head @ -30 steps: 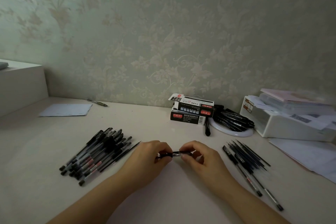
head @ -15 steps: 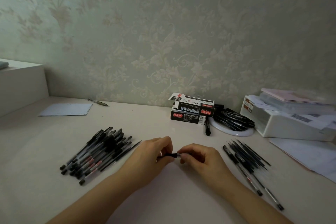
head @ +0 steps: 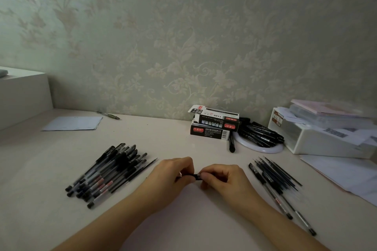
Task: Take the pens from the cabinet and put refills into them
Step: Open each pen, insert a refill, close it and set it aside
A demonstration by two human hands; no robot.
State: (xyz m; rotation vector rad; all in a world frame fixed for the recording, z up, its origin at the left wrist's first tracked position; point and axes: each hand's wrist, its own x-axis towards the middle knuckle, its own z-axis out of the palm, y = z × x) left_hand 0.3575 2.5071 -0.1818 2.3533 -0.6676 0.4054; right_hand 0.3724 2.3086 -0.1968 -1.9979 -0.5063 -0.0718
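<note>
Left hand: your left hand [head: 170, 175] has its fingers curled, pinching one end of a black pen [head: 196, 176].
Right hand: your right hand [head: 221, 179] pinches the pen's other end, fingertips almost meeting the left's.
Pen: level between both hands, just above the desk [head: 183, 220].
Pen pile [head: 108, 173]: left of your left fingers.
Refills and pens [head: 275, 179]: right of your right fingers.
Refill boxes [head: 214, 125]: beyond your fingertips, against the wall.

Dim, flat indoor light, greenish cast; soft shadows only. Wide-angle bending at edges. Slight blur throughout, no glare.
</note>
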